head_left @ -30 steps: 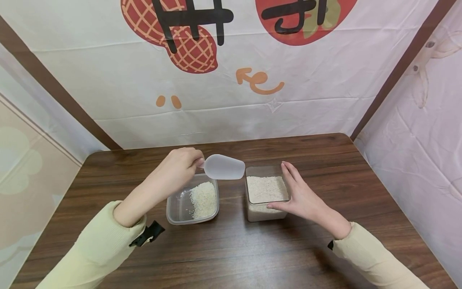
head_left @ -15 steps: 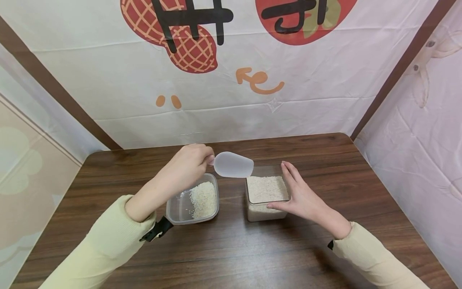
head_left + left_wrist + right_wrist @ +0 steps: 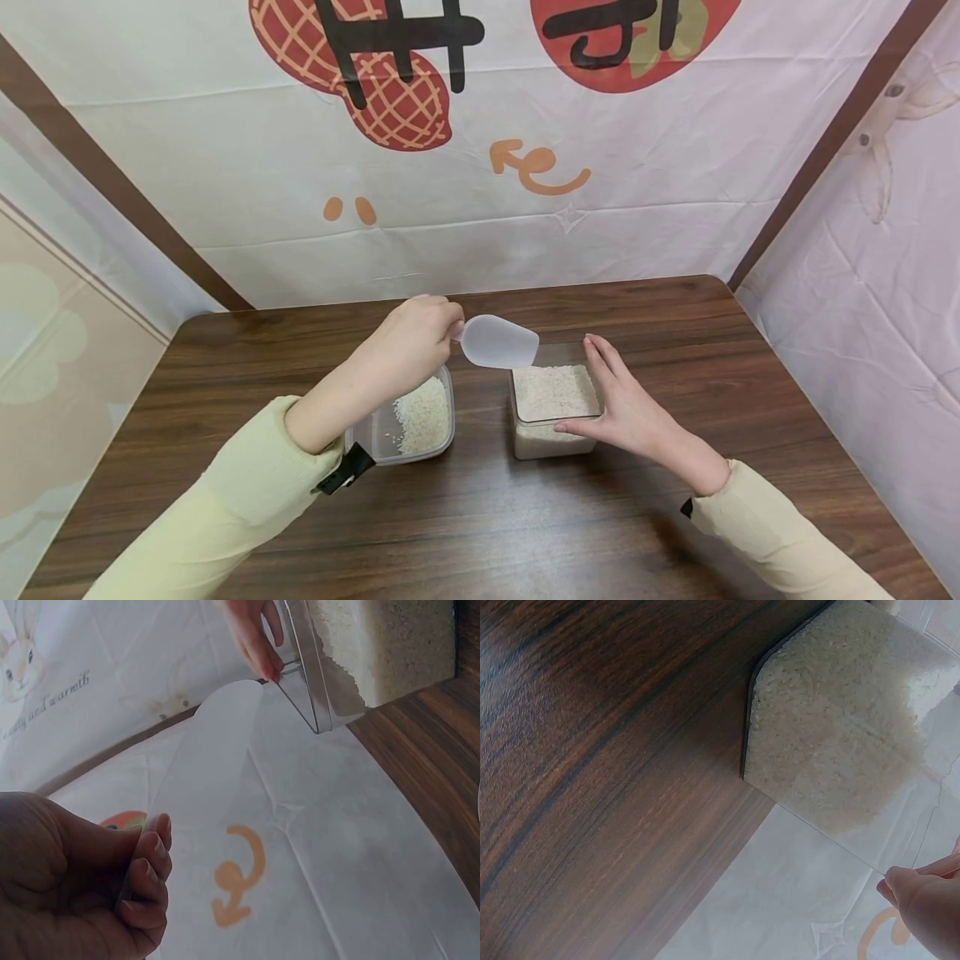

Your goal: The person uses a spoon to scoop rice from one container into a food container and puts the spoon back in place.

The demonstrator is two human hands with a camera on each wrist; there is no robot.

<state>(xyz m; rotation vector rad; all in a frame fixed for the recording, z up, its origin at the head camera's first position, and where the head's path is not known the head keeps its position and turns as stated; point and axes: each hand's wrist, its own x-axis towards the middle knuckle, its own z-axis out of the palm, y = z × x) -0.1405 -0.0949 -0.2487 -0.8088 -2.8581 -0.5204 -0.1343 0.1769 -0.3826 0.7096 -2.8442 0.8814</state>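
— dark wooden counter (image 3: 480, 517), and behind it a white cloth with peanut drawings (image 3: 480, 208). what does the left hand do?

— the left hand (image 3: 411, 343) is above the low clear container (image 3: 375, 433). its fingers (image 3: 150, 870) are curled around the handle of a white plastic scoop (image 3: 498, 342) and grip it. the bowl of the scoop points to the right, and its tip is over the left rim of the square container (image 3: 555, 446).

— and where is the rice?

— the square container is nearly full of white rice (image 3: 553, 390). in the low container a smaller pile of rice (image 3: 422, 413) lies on its right side. the two containers stand near each other on the counter, not touching.

— the right hand?

— the right hand (image 3: 626, 408) rests against the right side of the square container. its fingers are straight and relaxed, and the thumb lies along the front edge. whether something is inside the scoop, i cannot tell.
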